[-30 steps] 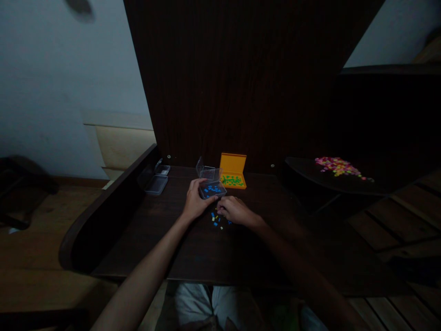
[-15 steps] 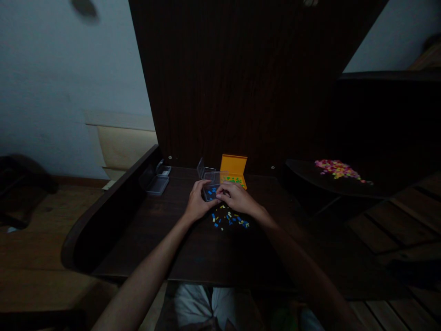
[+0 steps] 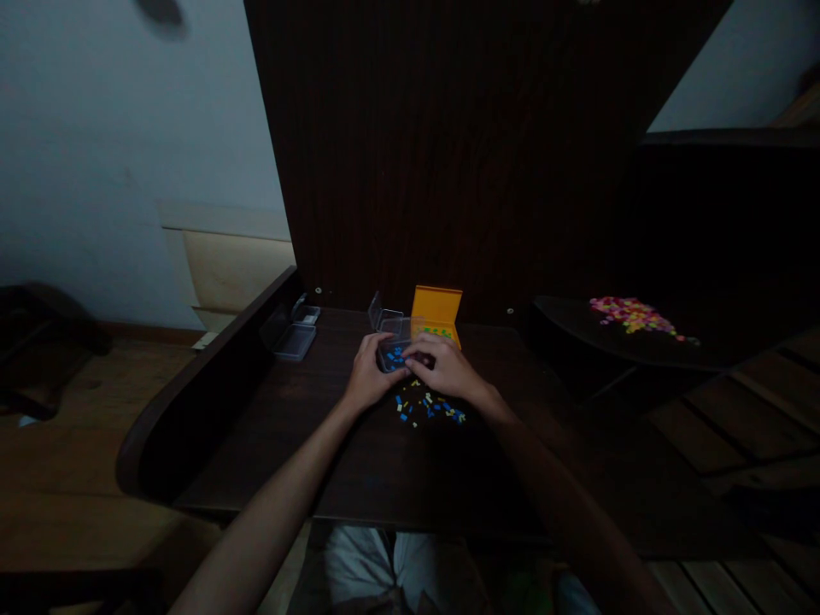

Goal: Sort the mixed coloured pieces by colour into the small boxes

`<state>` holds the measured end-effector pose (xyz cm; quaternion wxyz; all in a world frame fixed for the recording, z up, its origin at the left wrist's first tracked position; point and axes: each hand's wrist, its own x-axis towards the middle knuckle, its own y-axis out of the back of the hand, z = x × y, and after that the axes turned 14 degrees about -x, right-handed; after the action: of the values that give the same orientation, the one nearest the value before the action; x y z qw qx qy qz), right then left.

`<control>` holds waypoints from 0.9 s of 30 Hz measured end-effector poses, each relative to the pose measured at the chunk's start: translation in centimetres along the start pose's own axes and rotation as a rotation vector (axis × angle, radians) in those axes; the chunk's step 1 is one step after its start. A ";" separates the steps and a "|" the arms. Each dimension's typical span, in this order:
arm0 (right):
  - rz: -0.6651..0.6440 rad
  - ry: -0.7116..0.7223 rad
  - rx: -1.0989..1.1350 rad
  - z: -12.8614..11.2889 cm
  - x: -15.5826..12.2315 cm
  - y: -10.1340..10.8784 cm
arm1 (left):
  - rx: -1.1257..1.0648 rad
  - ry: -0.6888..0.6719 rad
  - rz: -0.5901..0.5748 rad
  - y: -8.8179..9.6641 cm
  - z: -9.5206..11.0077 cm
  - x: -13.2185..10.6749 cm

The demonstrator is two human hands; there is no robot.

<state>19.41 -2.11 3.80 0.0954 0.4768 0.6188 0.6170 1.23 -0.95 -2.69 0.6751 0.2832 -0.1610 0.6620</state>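
Note:
My left hand (image 3: 371,374) curls around the left and near sides of a small clear plastic box (image 3: 386,366), thumb along the near edge. Several small blue pieces (image 3: 395,355) lie in the box. Over its right side reaches my right hand (image 3: 443,366), thumb and fingertips slightly apart, with nothing visible between them. A scatter of small blue and yellow pieces (image 3: 430,407) lies on the dark tabletop just in front of the hands. Behind my right hand, an orange box (image 3: 436,302) stands with its lid up and green pieces (image 3: 439,331) inside, partly hidden.
Another clear box with a raised lid (image 3: 389,322) stands behind the held one. More clear cases (image 3: 295,342) sit at the left, beside the raised wooden side panel (image 3: 205,397). A heap of pink and yellow pieces (image 3: 631,314) lies on a dark ledge at the right.
My right thumb and fingertips have parted from a pinch at the box's rim. More of the blue pieces inside show now. The view has shifted slightly.

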 end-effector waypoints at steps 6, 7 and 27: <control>-0.315 0.165 -0.001 -0.8 -1.9 -0.3 | 0.020 0.033 0.031 0.2 0.1 0.2; -0.367 0.171 -0.038 -0.8 -2.1 -0.6 | 0.020 0.038 0.032 0.2 0.1 0.2; -0.444 0.065 -0.186 -0.2 -2.4 -1.2 | 0.003 0.058 0.073 0.5 -0.5 0.3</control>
<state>19.99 -3.70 1.66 0.2524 0.2980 0.6515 0.6504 0.70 -0.42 -2.82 0.6545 0.2591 -0.1506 0.6941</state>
